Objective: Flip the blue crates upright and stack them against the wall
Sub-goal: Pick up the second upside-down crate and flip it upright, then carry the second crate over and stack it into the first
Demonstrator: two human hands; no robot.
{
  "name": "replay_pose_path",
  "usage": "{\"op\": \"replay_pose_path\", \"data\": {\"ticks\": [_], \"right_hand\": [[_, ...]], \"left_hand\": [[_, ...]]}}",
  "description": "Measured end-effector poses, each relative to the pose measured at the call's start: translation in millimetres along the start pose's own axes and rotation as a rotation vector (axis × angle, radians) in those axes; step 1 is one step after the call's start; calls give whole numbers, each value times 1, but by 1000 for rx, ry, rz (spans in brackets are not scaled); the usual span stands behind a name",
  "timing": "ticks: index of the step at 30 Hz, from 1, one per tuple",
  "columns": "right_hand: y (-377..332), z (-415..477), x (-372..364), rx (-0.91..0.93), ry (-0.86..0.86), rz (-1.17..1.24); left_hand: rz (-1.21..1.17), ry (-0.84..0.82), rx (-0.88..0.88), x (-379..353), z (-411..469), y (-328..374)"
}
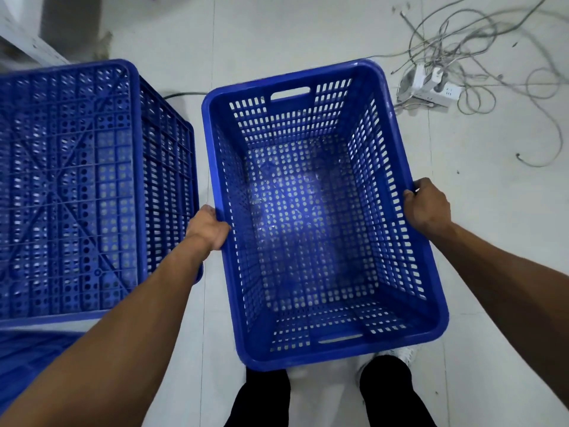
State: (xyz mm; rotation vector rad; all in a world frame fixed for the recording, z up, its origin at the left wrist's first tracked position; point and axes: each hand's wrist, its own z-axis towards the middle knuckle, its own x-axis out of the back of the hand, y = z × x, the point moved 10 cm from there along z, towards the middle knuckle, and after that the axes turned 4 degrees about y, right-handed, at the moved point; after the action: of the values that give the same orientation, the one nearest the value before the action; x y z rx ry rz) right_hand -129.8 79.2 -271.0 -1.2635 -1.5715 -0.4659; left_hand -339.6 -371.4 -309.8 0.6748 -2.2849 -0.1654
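Observation:
An upright blue perforated crate (363, 72) fills the middle of the view, open side up and empty. My left hand (209, 226) grips its left long rim, and my right hand (426, 204) grips the right long rim. To the left stands a second blue crate (77, 186) turned upside down, its ribbed bottom facing up. Part of another blue crate (27, 355) shows at the lower left edge.
A white power strip (431, 87) with a tangle of grey cables (480, 35) lies on the pale tiled floor at the upper right. A white wall base (30, 44) runs at the upper left. My legs and shoes (400, 355) are below the held crate.

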Motion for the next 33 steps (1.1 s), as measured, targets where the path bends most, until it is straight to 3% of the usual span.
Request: {"op": "replay_pose_path", "data": {"ticks": [5,17,22,26,33], "right_hand": [[-9,-29,51,50,69,-49],[-44,-173,258,174,75,-25],[-60,-223,326,254,98,75],[-91,-258,366,424,127,95],[-147,-308,388,614,110,89]], "left_hand": [[54,56,-27,31,-45,16],[156,144,-112,157,-282,67],[114,237,-99,213,-369,60],[83,394,-51,248,-430,47],[-18,555,29,296,-515,-10]]}}
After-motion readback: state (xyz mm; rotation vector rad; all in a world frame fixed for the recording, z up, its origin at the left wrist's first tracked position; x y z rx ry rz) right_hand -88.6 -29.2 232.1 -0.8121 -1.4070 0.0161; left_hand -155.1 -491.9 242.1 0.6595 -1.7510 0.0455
